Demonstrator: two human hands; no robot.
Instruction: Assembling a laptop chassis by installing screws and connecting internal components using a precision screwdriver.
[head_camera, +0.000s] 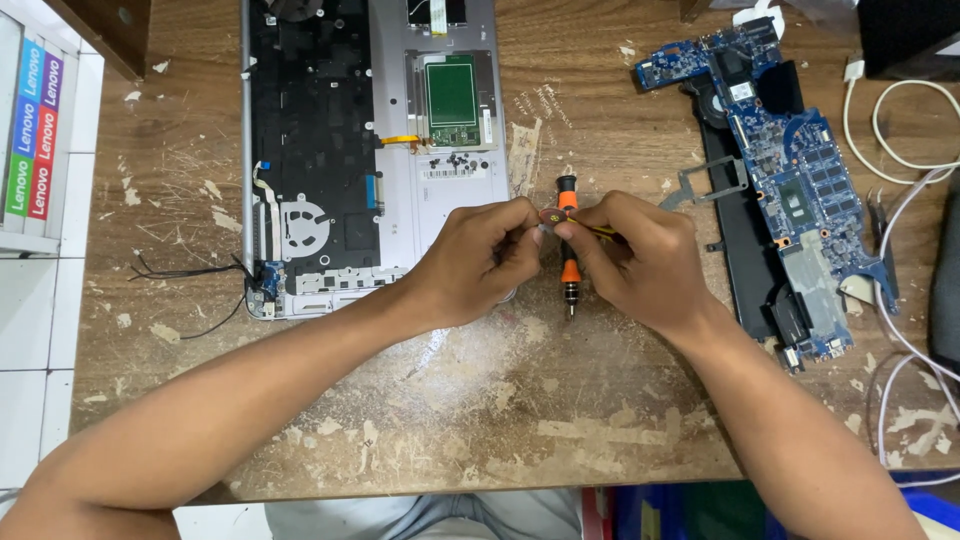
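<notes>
Scarred wooden table (480, 420) nearest; at centre, left hand (478, 262) & right hand (640, 262) pinch a small orange part (553, 216) – above an orange-black screwdriver (570, 272). Opened laptop chassis (400, 150) at 11, blue motherboard (800, 180) at 2 – white cables (900, 130) beyond

left hand (480, 258), right hand (640, 262) pinching small part (551, 215), screwdriver (570, 270) beneath
</notes>
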